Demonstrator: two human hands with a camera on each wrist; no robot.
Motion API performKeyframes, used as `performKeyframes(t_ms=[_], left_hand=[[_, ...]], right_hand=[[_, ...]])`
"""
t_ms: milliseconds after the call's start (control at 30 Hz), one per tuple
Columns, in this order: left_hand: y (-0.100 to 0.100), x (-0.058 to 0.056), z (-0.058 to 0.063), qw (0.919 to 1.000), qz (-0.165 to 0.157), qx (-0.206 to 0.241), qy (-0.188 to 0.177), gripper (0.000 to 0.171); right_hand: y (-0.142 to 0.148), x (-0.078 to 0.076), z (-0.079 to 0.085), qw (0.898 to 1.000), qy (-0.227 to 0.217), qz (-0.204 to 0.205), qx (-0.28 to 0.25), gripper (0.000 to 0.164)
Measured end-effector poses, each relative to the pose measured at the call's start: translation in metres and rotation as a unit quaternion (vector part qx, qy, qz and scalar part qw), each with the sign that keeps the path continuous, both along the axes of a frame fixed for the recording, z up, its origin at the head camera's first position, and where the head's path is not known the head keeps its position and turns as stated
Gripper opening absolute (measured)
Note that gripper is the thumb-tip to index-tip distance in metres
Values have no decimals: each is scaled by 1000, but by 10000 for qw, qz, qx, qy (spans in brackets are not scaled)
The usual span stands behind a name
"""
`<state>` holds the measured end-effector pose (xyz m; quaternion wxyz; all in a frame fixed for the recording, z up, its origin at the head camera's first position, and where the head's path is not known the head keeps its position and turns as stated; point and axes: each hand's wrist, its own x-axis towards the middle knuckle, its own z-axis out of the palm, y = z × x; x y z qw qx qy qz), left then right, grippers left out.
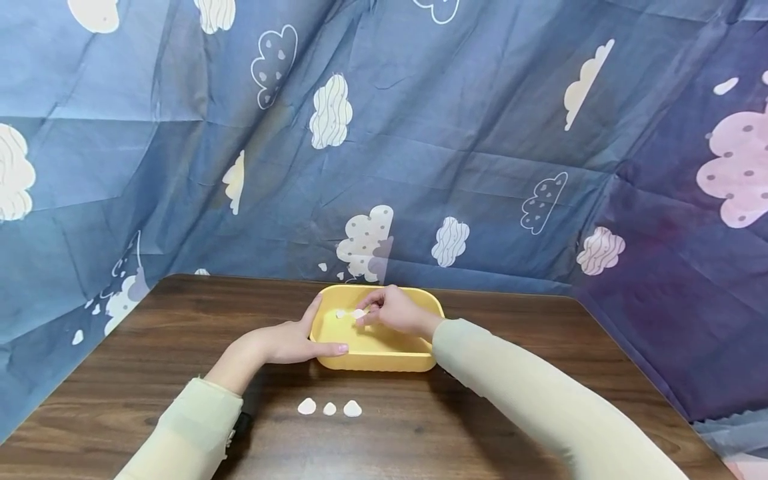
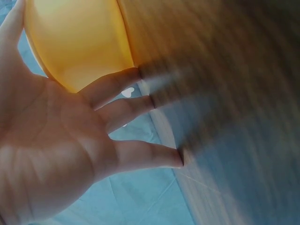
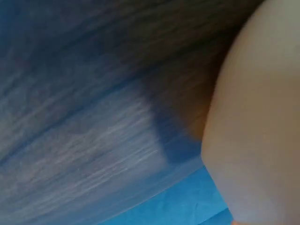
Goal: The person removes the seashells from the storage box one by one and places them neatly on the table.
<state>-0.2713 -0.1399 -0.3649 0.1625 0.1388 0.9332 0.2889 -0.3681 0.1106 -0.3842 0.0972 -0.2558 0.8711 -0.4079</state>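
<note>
A yellow plastic bin point(image 1: 375, 361) with rounded corners stands on the table. My left hand point(image 1: 287, 341) rests against its left side, thumb laid along the front rim. In the left wrist view, the fingers of that hand point(image 2: 61, 136) are spread and fairly straight, with tips at the tabletop. Inside the bin, my right hand point(image 1: 396, 312) pinches a small white seashell point(image 1: 359, 313) between thumb and fingers. Another white seashell point(image 1: 340, 314) lies to its left on the bin floor. The right wrist view shows mostly the blurred table and part of the arm, with no fingers visible.
In front of the bin, three white seashells lie in a row: a left one point(image 1: 307, 406), a smaller middle one point(image 1: 329, 409) and a right one point(image 1: 352, 409). The dark wooden table point(image 1: 198, 313) ends at a blue cloud-patterned curtain point(image 1: 420, 167) behind.
</note>
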Motion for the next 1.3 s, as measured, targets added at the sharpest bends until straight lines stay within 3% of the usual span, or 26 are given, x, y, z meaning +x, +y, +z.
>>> performKeyframes(t_ms=[133, 267, 400, 567, 700, 833, 1067, 1300], left_hand=[[3, 0, 0, 10000, -8, -69, -14, 136], [5, -1, 1, 10000, -15, -98, -4, 136], [6, -2, 2, 9999, -51, -84, 27, 135], [7, -1, 3, 9999, -55, -57, 76, 135], [6, -1, 3, 10000, -5, -36, 40, 135], [5, -1, 2, 10000, 40, -21, 18, 135], [4, 1, 0, 10000, 45, -41, -44, 135], [3, 2, -1, 10000, 13, -27, -44, 135]], right_hand=[[6, 17, 18, 9937, -560, -255, -934, 21], [10, 39, 35, 9759, -1085, -386, -1856, 27], [11, 69, 43, 9625, -1264, -523, -2343, 30], [14, 112, 34, 9476, -1502, -632, -2748, 32], [20, 136, 17, 9482, -1678, -677, -2610, 30], [25, 147, 5, 9560, -1641, -832, -2284, 30], [35, 151, -14, 9687, -1481, -852, -1802, 31], [38, 149, -29, 9573, -1779, -879, -2101, 32]])
